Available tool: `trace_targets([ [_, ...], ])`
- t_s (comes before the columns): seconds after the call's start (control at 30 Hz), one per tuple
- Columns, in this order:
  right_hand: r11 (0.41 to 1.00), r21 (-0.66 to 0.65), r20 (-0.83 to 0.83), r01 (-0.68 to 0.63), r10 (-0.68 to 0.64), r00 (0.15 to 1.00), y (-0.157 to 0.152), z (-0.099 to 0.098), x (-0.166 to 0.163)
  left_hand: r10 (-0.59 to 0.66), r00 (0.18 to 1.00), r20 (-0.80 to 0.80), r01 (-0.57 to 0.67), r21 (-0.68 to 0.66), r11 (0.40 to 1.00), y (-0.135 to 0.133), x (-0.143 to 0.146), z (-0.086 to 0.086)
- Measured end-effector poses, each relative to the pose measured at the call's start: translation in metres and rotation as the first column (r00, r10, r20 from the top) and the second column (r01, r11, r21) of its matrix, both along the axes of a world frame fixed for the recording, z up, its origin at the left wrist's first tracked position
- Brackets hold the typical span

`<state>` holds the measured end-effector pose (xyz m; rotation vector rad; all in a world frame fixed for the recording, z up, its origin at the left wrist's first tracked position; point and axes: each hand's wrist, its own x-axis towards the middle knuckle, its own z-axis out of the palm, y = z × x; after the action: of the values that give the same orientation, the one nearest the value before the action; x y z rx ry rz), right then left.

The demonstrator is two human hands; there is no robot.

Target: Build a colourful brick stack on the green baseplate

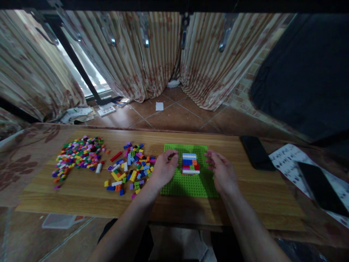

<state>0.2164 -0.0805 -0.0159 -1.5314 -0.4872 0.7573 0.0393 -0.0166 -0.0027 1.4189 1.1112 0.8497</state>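
A small block built of toy bricks (190, 163) stands on a green studded baseplate (174, 187). Its top shows rows of white, light blue, blue, orange, red, magenta and green. My left hand (165, 168) hovers at the block's left side, fingers loosely curled with a gap between thumb and forefinger. On the opposite side is my right hand (222, 171), its fingers loosely bent and apart, pointing at the block. Neither hand appears to touch the bricks, and I see nothing held in either.
Loose bricks (133, 176) lie scattered left of the baseplate, with a denser pile of small bricks (79, 154) farther left. On the right are a black phone (257, 153), a printed sheet (287, 160) and another dark flat device (323, 187). The wooden board (89, 203) ends near my lap.
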Motion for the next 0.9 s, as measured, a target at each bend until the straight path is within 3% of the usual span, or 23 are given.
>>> trace_targets([
  [0.27, 0.972, -0.017, 0.049, -0.236, 0.237, 0.970, 0.001, -0.014, -0.014, -0.100, 0.974, -0.201, 0.121, 0.093, 0.988, -0.009, 0.005, 0.001],
  [0.67, 0.974, -0.026, 0.182, -0.227, 0.228, 0.957, 0.005, -0.015, -0.015, -0.060, 0.963, -0.264, 0.092, 0.108, 0.990, -0.010, 0.005, -0.001],
  [0.9, 0.966, -0.096, 0.255, -0.239, 0.256, 0.932, 0.003, -0.018, -0.008, -0.085, 0.941, -0.329, 0.126, 0.106, 0.986, -0.013, 0.005, -0.001],
])
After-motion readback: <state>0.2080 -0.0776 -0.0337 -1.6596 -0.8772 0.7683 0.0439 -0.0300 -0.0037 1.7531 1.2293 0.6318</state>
